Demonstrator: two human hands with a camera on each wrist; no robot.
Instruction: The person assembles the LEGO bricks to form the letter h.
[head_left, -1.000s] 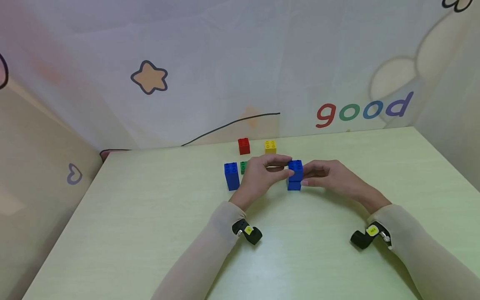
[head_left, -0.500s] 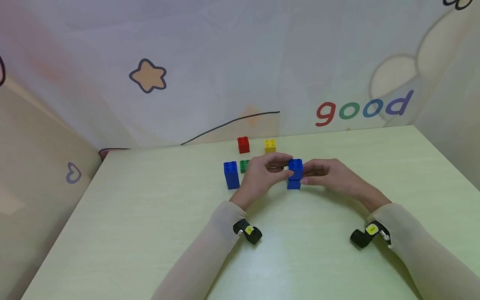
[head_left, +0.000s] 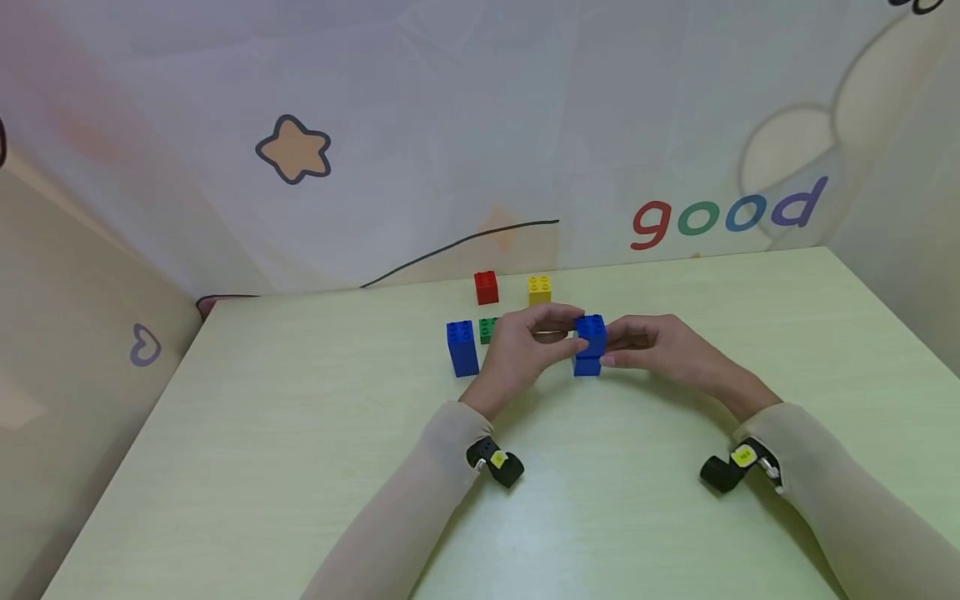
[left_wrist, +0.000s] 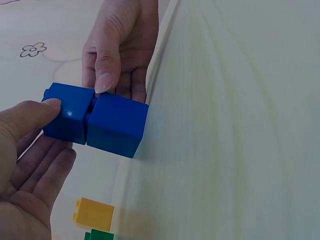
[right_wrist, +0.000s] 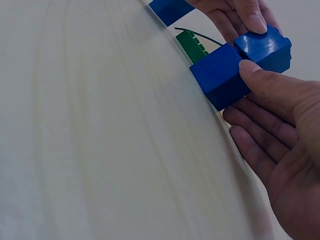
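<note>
Two blue toy bricks stand one above the other between the hands, a narrow uneven gap showing at their joint in the left wrist view. My left hand (head_left: 525,348) pinches the upper blue brick (left_wrist: 72,112) between thumb and fingers, from its left side. From the right, my right hand (head_left: 667,350) holds the lower blue brick (left_wrist: 119,125), its thumb lying close to the joint and its fingers on the far side. In the right wrist view the upper brick's studs face away from the lower one.
Left of the hands a tall blue block (head_left: 462,350) stands on the pale table (head_left: 300,467). A green brick (head_left: 487,330) is partly hidden behind the left hand. Further back sit a red brick (head_left: 486,287) and a yellow brick (head_left: 539,290), near the printed backdrop (head_left: 450,125).
The whole scene sits slightly higher in the head view. Both hands keep their hold on the two blue bricks, almost still.
</note>
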